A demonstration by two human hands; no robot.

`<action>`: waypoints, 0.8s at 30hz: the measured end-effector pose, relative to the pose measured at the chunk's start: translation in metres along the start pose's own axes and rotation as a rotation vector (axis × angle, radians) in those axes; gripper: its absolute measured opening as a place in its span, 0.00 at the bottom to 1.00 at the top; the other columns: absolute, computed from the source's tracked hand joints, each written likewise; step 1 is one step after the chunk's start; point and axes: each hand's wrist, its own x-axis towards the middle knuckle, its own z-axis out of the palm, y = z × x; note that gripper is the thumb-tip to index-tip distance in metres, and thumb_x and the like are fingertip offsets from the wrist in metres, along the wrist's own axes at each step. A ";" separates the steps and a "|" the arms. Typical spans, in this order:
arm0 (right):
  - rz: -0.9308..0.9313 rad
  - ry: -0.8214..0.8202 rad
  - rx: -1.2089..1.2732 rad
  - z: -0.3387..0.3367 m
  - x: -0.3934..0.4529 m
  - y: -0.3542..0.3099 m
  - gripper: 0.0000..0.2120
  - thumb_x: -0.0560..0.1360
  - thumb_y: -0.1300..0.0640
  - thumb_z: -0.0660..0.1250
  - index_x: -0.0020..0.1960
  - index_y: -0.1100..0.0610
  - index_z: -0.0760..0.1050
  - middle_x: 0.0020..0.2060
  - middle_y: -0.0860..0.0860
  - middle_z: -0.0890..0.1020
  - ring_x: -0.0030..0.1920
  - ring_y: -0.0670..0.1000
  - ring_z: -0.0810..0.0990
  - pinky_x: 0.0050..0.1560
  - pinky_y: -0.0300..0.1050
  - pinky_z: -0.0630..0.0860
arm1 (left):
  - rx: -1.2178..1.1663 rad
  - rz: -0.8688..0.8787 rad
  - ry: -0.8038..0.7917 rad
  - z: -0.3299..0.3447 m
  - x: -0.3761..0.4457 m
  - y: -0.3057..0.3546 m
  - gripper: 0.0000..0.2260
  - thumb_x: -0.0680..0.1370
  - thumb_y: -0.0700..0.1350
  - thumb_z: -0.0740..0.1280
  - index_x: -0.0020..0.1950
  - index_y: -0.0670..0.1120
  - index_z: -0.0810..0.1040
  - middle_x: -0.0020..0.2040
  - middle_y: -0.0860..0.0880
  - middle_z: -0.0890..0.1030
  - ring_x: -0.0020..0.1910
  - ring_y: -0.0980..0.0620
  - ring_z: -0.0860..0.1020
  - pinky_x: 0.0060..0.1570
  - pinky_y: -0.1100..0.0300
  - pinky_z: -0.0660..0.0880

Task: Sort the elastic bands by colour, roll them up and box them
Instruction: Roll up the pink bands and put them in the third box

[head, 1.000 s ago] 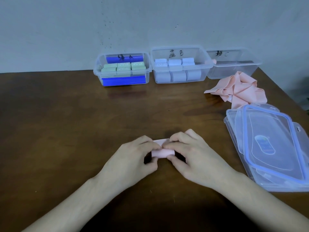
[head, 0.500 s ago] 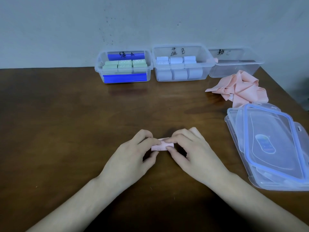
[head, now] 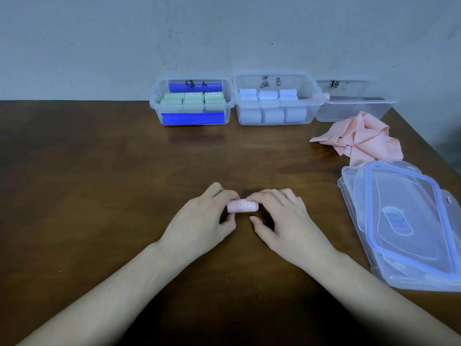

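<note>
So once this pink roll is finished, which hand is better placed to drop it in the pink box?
Probably the right hand. It already pinches the pink roll, and the pink box stands at the table's far right, on its side; the left hand would have to cross over.

1. The left hand (head: pixel 199 221) and right hand (head: pixel 282 218) are both bare: no gloves, and no rings show on the fingers (head: pixel 262 196).
2. Both wrists are uncovered, with no watch or bracelet on them.
3. Both forearms are bare as far as the bottom edge of the picture; no sleeve or cuff shows on either.
4. The fingernails (head: pixel 252 218) that show are short and plain, without polish.
</note>
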 end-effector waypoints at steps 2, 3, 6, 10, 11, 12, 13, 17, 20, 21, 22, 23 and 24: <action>0.003 0.004 0.013 -0.001 0.004 0.000 0.16 0.80 0.50 0.65 0.67 0.42 0.71 0.62 0.37 0.74 0.62 0.41 0.66 0.59 0.41 0.63 | 0.004 -0.017 -0.024 -0.003 0.006 0.001 0.15 0.80 0.51 0.64 0.67 0.56 0.73 0.53 0.59 0.76 0.42 0.58 0.76 0.42 0.71 0.73; 0.009 0.010 0.026 -0.001 0.006 0.001 0.15 0.80 0.51 0.65 0.67 0.42 0.72 0.61 0.37 0.75 0.60 0.40 0.66 0.59 0.41 0.65 | -0.004 -0.030 -0.035 -0.004 0.006 0.001 0.16 0.80 0.51 0.63 0.68 0.57 0.72 0.49 0.60 0.77 0.42 0.58 0.76 0.43 0.72 0.72; 0.030 0.048 0.083 -0.004 0.008 0.001 0.14 0.79 0.52 0.67 0.63 0.42 0.75 0.56 0.35 0.75 0.57 0.40 0.69 0.60 0.42 0.71 | -0.063 -0.082 -0.079 -0.008 0.007 0.001 0.19 0.82 0.49 0.63 0.73 0.58 0.69 0.40 0.60 0.76 0.40 0.59 0.77 0.42 0.72 0.71; 0.022 0.120 0.143 -0.010 0.000 -0.002 0.10 0.76 0.49 0.71 0.56 0.42 0.75 0.46 0.30 0.72 0.53 0.36 0.71 0.49 0.32 0.68 | -0.267 -0.125 -0.086 -0.011 0.006 0.006 0.22 0.82 0.47 0.62 0.74 0.63 0.65 0.54 0.62 0.80 0.49 0.61 0.79 0.50 0.70 0.75; 0.018 0.133 0.149 -0.011 -0.002 -0.004 0.09 0.75 0.48 0.72 0.54 0.43 0.75 0.46 0.31 0.72 0.52 0.38 0.71 0.47 0.32 0.68 | -0.357 -0.128 -0.090 -0.011 0.006 0.008 0.22 0.83 0.45 0.61 0.73 0.64 0.66 0.54 0.62 0.79 0.49 0.61 0.79 0.51 0.68 0.77; 0.010 0.148 0.156 -0.013 -0.003 -0.006 0.09 0.75 0.47 0.71 0.54 0.43 0.75 0.45 0.33 0.73 0.52 0.39 0.72 0.46 0.33 0.68 | -0.462 -0.131 -0.094 -0.011 0.006 0.011 0.21 0.83 0.45 0.60 0.71 0.65 0.67 0.54 0.62 0.79 0.48 0.61 0.80 0.50 0.65 0.78; -0.001 0.165 0.160 -0.015 -0.004 -0.008 0.09 0.75 0.46 0.71 0.53 0.43 0.75 0.45 0.35 0.74 0.51 0.41 0.72 0.46 0.34 0.69 | -0.571 -0.139 -0.098 -0.012 0.007 0.016 0.19 0.83 0.45 0.59 0.69 0.66 0.69 0.55 0.62 0.79 0.48 0.61 0.80 0.50 0.63 0.79; 0.005 0.151 0.199 -0.026 -0.009 -0.016 0.14 0.74 0.45 0.73 0.50 0.37 0.68 0.43 0.32 0.72 0.54 0.38 0.70 0.48 0.34 0.69 | -0.898 -0.188 -0.111 -0.013 0.012 0.034 0.12 0.83 0.53 0.61 0.64 0.66 0.75 0.58 0.65 0.78 0.58 0.65 0.76 0.60 0.59 0.76; 0.059 0.096 0.233 -0.036 -0.013 -0.016 0.18 0.72 0.43 0.74 0.52 0.36 0.65 0.44 0.34 0.72 0.55 0.35 0.70 0.49 0.33 0.68 | -1.003 -0.209 -0.144 -0.013 0.018 0.044 0.17 0.82 0.46 0.64 0.65 0.67 0.74 0.60 0.57 0.80 0.58 0.58 0.79 0.62 0.52 0.76; 0.062 0.103 0.227 -0.040 -0.014 -0.015 0.19 0.72 0.42 0.74 0.52 0.37 0.65 0.44 0.34 0.73 0.54 0.35 0.70 0.50 0.34 0.68 | -1.025 -0.214 -0.154 -0.014 0.020 0.046 0.19 0.81 0.45 0.65 0.66 0.69 0.72 0.60 0.54 0.80 0.57 0.56 0.81 0.62 0.52 0.77; 0.057 0.116 0.219 -0.046 -0.016 -0.012 0.18 0.72 0.41 0.74 0.51 0.37 0.66 0.43 0.35 0.73 0.52 0.35 0.71 0.49 0.34 0.68 | -1.039 -0.215 -0.158 -0.014 0.023 0.049 0.22 0.81 0.44 0.67 0.67 0.70 0.71 0.59 0.51 0.81 0.54 0.54 0.82 0.60 0.52 0.78; 0.047 0.129 0.206 -0.051 -0.016 -0.008 0.16 0.72 0.41 0.74 0.51 0.38 0.67 0.43 0.35 0.73 0.50 0.36 0.71 0.48 0.35 0.67 | -1.043 -0.213 -0.160 -0.014 0.027 0.051 0.25 0.80 0.43 0.68 0.68 0.70 0.69 0.58 0.49 0.81 0.51 0.54 0.83 0.58 0.53 0.79; 0.030 0.142 0.185 -0.057 -0.017 -0.003 0.14 0.73 0.42 0.73 0.52 0.40 0.69 0.43 0.36 0.73 0.49 0.36 0.71 0.46 0.34 0.65 | -1.041 -0.208 -0.163 -0.014 0.032 0.053 0.28 0.79 0.42 0.69 0.70 0.70 0.68 0.57 0.49 0.82 0.46 0.53 0.82 0.54 0.54 0.80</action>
